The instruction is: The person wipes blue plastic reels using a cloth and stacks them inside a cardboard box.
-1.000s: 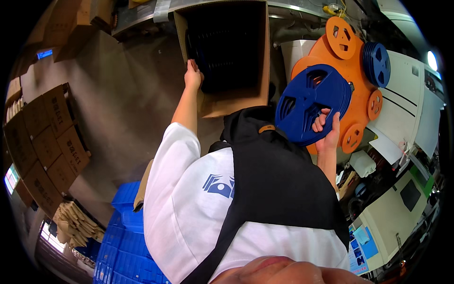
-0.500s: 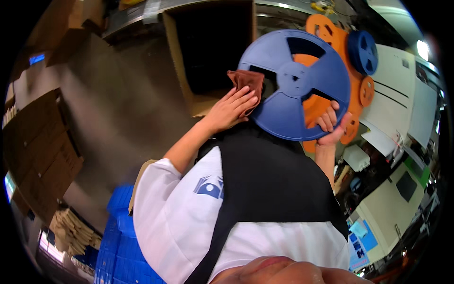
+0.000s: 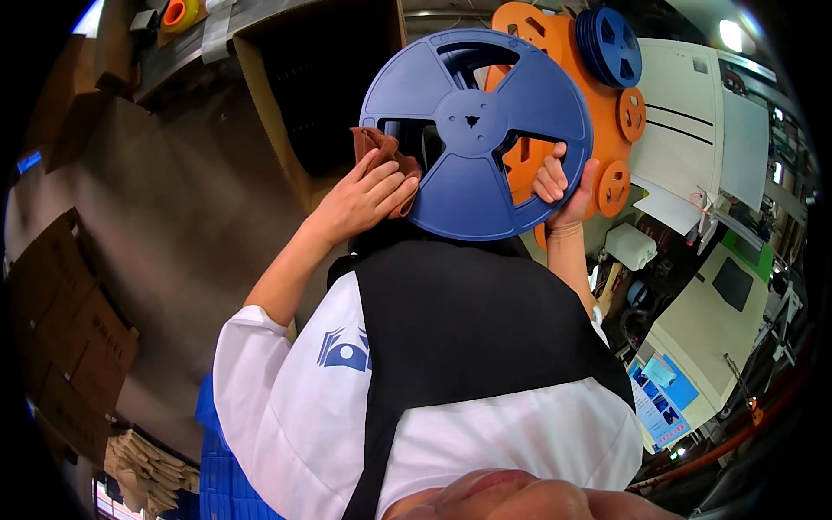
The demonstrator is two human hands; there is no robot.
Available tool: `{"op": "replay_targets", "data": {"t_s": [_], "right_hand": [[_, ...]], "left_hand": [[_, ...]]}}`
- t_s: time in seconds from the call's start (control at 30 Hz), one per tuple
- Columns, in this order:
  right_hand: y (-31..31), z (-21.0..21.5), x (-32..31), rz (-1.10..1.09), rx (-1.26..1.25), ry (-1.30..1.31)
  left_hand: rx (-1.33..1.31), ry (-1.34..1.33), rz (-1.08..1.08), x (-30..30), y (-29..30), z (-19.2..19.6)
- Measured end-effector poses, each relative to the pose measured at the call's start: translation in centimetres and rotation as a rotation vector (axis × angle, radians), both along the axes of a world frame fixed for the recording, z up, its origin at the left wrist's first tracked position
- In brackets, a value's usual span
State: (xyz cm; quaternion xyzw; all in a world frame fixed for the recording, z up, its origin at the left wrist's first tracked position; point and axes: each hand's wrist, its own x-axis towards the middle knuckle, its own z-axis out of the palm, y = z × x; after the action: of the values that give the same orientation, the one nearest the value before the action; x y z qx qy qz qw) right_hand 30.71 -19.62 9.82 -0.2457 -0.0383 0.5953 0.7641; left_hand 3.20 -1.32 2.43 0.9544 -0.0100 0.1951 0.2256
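A large blue plastic reel [image 3: 472, 186] with wide cut-out windows is held up in front of my chest. On its right side my right hand [image 3: 562, 189] grips the rim, the fingers curled through a window and the thumb outside. My left hand [image 3: 371, 195] presses a folded reddish-brown cloth [image 3: 374, 143] against the reel's left edge, its fingers lying over the cloth. Part of the left window is covered by the cloth.
Behind the reel stands a tall open cardboard box [image 3: 312, 95]. Orange reels [image 3: 598, 113] and a stack of smaller blue reels [image 3: 620, 48] lie beyond to the right. Cardboard cartons [image 3: 74, 338] are at far left, blue crates [image 3: 230, 477] at lower left, and a pale machine [image 3: 711, 312] at right.
The whole view has shifted, so the reel and both hands appear farther left and slightly higher. The cloth looks more bunched at the reel's rim. Both hands keep their holds.
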Motion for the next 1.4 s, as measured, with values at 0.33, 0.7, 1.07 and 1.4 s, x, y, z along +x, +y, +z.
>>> {"op": "replay_targets", "data": {"t_s": [0.33, 0.7, 1.07, 1.4], "right_hand": [[1.8, 1.6, -1.2, -0.061, -0.247, -0.223], [1.4, 0.0, -0.5, 0.008, -0.365, -0.381], [1.3, -0.9, -0.9, -0.003, -0.594, -0.358], [0.6, -1.9, -1.3, 0.011, -0.577, -0.324]], "left_hand": [[-0.207, -0.081, 0.283, 0.1, -1.5, 0.1], [-2.21, -0.515, 0.803, -6.5, 0.0, -5.0], [-2.194, -0.571, 0.777, -8.6, -2.0, -4.5], [-0.913, 0.015, 1.339, -7.3, -0.4, -8.7]]}}
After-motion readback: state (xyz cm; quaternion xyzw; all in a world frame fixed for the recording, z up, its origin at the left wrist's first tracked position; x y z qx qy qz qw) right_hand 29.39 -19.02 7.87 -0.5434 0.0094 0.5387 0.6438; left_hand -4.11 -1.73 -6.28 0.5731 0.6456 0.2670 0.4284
